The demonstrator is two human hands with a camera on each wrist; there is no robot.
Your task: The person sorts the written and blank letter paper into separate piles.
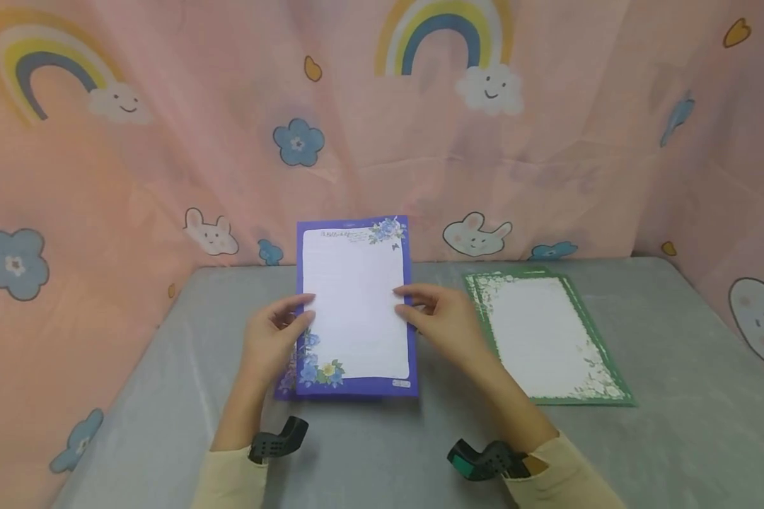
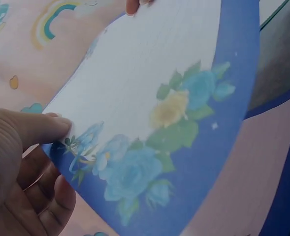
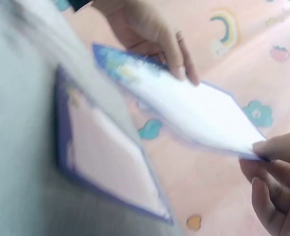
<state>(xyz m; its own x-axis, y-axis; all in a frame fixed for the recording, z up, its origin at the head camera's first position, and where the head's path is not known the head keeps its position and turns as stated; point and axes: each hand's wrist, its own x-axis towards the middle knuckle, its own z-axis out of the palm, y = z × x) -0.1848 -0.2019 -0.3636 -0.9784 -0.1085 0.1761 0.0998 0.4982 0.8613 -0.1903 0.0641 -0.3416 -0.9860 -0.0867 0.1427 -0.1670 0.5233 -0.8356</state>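
Note:
A sheet of floral stationery paper (image 1: pixel 355 304), white with a blue-purple border and blue roses, is held up off the table by both hands. My left hand (image 1: pixel 274 336) pinches its left edge, thumb on the front; the left wrist view shows the paper (image 2: pixel 135 98) bowing slightly. My right hand (image 1: pixel 446 322) pinches the opposite edge, also thumb on the front, as the blurred right wrist view shows at the paper's (image 3: pixel 194 113) end. Beneath it lies another purple-bordered sheet (image 3: pixel 108 152) with a pinkish middle, mostly hidden in the head view.
Green-bordered floral sheets (image 1: pixel 547 339) lie overlapping on the grey table (image 1: pixel 369 459), right of my right hand. A pink curtain (image 1: pixel 229 141) with rainbows, rabbits and flowers hangs behind the table and along its sides. Each wrist wears a black device (image 1: pixel 279 440).

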